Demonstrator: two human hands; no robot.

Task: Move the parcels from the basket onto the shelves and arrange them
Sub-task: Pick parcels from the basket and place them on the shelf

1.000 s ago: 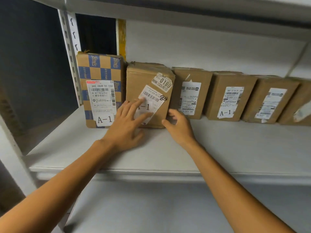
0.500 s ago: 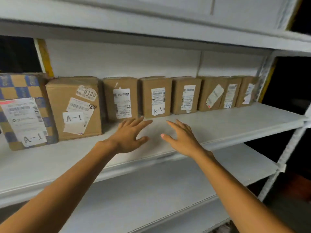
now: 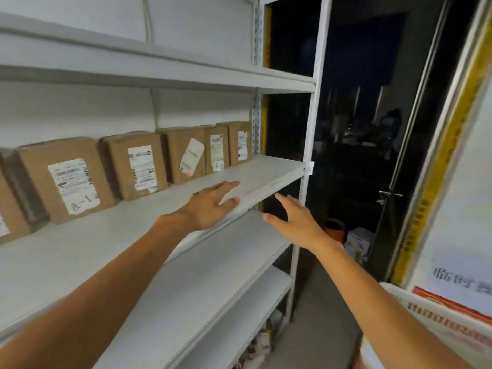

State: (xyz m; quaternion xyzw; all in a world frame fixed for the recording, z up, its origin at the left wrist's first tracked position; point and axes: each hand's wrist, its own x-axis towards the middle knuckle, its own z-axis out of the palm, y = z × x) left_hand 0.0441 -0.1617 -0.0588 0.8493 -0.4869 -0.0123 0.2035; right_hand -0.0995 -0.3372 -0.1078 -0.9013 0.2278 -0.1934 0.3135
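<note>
Both hands are empty. The left hand (image 3: 210, 206) is spread flat, palm down, over the front lip of the middle shelf (image 3: 266, 174), seemingly resting on it. The right hand (image 3: 295, 225) is open with fingers fanned, hanging in the air just off the shelf's right end, touching nothing.

The parcels (image 3: 135, 163) stand in a row along the back of that shelf, up and to the left of the left hand, labels facing out, each close beside its neighbour. The nearest one (image 3: 66, 179) carries an "A-1" mark. The row reaches the upright post at the far end.

My reading is that this is a gap between placements: nothing is held, and the row looks tidy. The basket cannot be made out with any certainty; a white container edge (image 3: 426, 315) below the right forearm may be it. The next move likely calls for turning right and down to it and taking another parcel. The shelf below the hands (image 3: 213, 275) is bare where visible.
</note>
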